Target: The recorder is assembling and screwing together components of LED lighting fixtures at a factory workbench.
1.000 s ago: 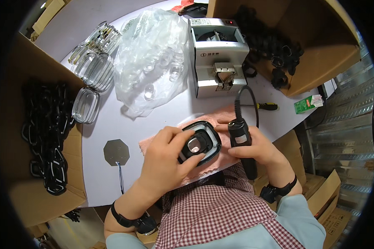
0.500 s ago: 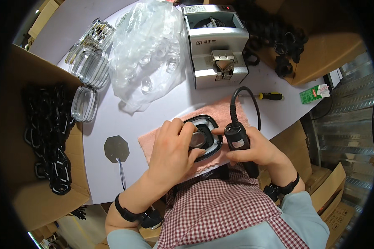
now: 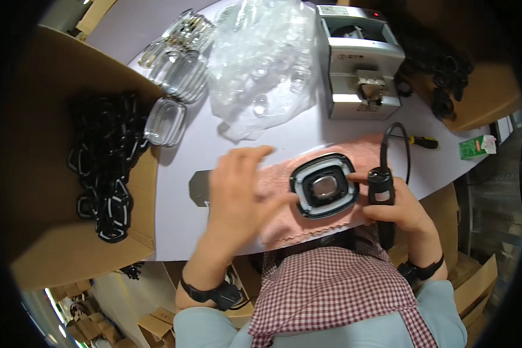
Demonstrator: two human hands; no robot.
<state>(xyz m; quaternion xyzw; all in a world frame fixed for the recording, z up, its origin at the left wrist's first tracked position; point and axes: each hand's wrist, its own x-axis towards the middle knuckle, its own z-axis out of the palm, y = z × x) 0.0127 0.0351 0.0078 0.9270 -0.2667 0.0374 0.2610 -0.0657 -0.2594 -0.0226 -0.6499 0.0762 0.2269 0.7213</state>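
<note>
This looks like a factory workshop, because there are lots of the same part: clear covers (image 3: 182, 75) bunched on the white counter (image 3: 203, 145), black plastic frames (image 3: 101, 119) heaped in a big cardboard box (image 3: 87, 255), and black pieces (image 3: 443, 104) in a second cardboard box (image 3: 493, 95). There is a silver tabletop machine (image 3: 362, 64) with a red light (image 3: 376, 14), a screwdriver (image 3: 424, 142) and a corded black hand tool (image 3: 381, 188). More boxes (image 3: 159, 326) sit on the floor (image 3: 122, 298).

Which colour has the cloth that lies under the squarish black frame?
The cloth is plain pale pink, seen best in the head view.
</note>
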